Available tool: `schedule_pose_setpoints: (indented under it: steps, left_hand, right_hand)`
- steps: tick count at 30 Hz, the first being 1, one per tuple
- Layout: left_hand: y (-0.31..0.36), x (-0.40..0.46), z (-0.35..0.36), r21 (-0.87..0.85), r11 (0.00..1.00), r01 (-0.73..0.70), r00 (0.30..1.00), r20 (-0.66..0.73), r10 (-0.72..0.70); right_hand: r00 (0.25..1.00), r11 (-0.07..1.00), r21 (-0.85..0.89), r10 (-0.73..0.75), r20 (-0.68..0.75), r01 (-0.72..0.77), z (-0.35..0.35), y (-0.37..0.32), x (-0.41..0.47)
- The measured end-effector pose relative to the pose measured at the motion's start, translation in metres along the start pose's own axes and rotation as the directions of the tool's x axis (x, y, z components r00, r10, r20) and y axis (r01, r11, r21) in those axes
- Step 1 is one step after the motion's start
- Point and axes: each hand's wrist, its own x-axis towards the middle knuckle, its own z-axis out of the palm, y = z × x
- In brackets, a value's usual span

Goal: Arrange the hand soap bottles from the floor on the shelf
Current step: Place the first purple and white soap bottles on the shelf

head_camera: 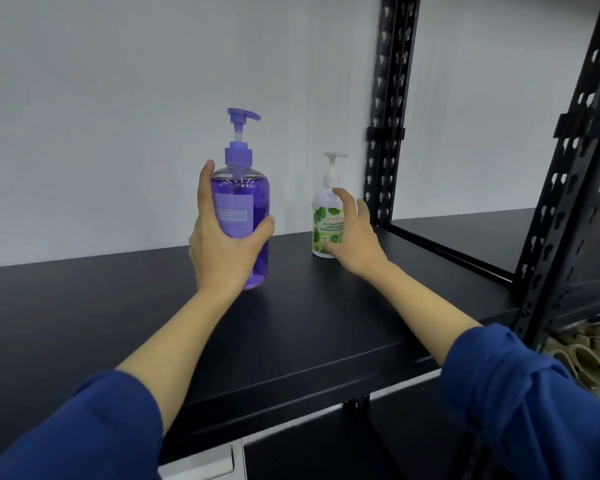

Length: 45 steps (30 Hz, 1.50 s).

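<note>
A clear purple pump bottle (245, 188) of hand soap stands upright on the black shelf board (309, 323), and my left hand (222, 244) grips its body from the near side. To its right stands a smaller white bottle (326, 220) with a green leaf label and white pump. My right hand (355, 237) is at this bottle's right side with fingers spread and lightly curved; whether they still touch it is unclear.
Black perforated uprights (390, 109) rise behind the white bottle and at the right edge (575, 168). A second shelf bay (465, 230) continues to the right. A white wall backs the shelf. Beige items (582, 351) lie on a lower level at right.
</note>
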Motion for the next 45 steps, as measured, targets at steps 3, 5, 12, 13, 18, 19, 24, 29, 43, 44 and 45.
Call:
schedule_pose_setpoints:
  steps: [3, 5, 12, 13, 18, 19, 24, 29, 43, 44, 45]
  left_hand:
    - [0.006, -0.001, -0.003, -0.007, 1.000, 0.015, 0.999, -0.033, -0.015]
    - [0.013, -0.004, -0.011, -0.013, 1.000, 0.007, 0.998, -0.062, -0.008]
    - [0.022, -0.013, -0.071, 0.072, 0.997, -0.025, 0.991, -0.131, 0.034]
    - [0.022, -0.015, -0.083, 0.082, 0.996, -0.020, 0.989, -0.146, 0.031]
    - [0.020, -0.021, -0.138, 0.112, 0.994, 0.009, 0.974, -0.225, 0.016]
    - [0.019, -0.021, -0.148, 0.112, 0.994, 0.019, 0.971, -0.240, 0.009]
    - [0.008, -0.014, -0.189, 0.118, 0.992, 0.048, 0.963, -0.268, -0.014]
    - [-0.010, -0.001, -0.194, 0.100, 0.992, 0.080, 0.964, -0.261, -0.051]
    - [-0.070, 0.047, -0.210, 0.126, 0.981, 0.149, 0.965, -0.236, -0.116]
    - [-0.073, 0.049, -0.212, 0.123, 0.980, 0.154, 0.964, -0.237, -0.121]
    - [-0.077, 0.050, -0.214, 0.121, 0.980, 0.161, 0.963, -0.238, -0.129]
  right_hand:
    - [0.999, 0.980, -0.198, -0.034, -0.015, 0.030, -0.006, -0.021, -0.027]
    - [0.996, 0.964, -0.254, -0.065, 0.058, 0.078, -0.010, -0.039, -0.055]
    - [0.949, 0.962, -0.204, -0.115, 0.293, 0.180, 0.002, -0.117, -0.137]
    - [0.946, 0.963, -0.190, -0.129, 0.297, 0.191, 0.006, -0.128, -0.146]
    - [0.945, 0.962, -0.172, -0.157, 0.286, 0.212, 0.026, -0.158, -0.181]
    - [0.953, 0.966, -0.159, -0.159, 0.257, 0.204, 0.028, -0.158, -0.185]
    - [0.978, 0.958, -0.196, -0.208, 0.033, 0.210, 0.045, -0.149, -0.198]
    - [0.983, 0.966, -0.189, -0.181, 0.004, 0.179, 0.050, -0.149, -0.199]
    - [0.971, 0.966, -0.204, -0.189, -0.148, 0.157, 0.063, -0.143, -0.199]
    - [0.969, 0.965, -0.206, -0.195, -0.154, 0.162, 0.063, -0.143, -0.199]
    - [0.966, 0.964, -0.208, -0.201, -0.160, 0.166, 0.064, -0.142, -0.199]
